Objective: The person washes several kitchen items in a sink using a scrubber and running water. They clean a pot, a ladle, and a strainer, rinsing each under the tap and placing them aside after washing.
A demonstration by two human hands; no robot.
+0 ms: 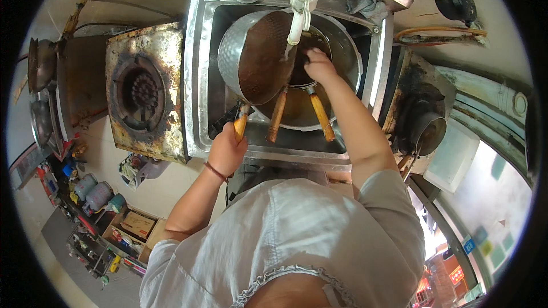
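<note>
My left hand (227, 149) grips the wooden handle (241, 125) of a hammered metal saucepan (231, 53). The saucepan is tilted on its side, its brown-stained inside facing right. Water from a white tap (296, 30) runs down at its right rim. My right hand (320, 66) reaches into a second, round metal pot (329, 47) with a dark inside. Its fingertips are bent, and whether they hold anything is hidden. Two more wooden handles, a left one (278, 115) and a right one (320, 113), point towards me over a large metal basin (358, 66) of murky water.
The basin stands in a stainless steel sink (201, 94). A grey cloth (370, 8) lies on its back right corner. To the left is a rusty gas burner (139, 92); to the right, a blackened stove (413, 90) with a pan (431, 136).
</note>
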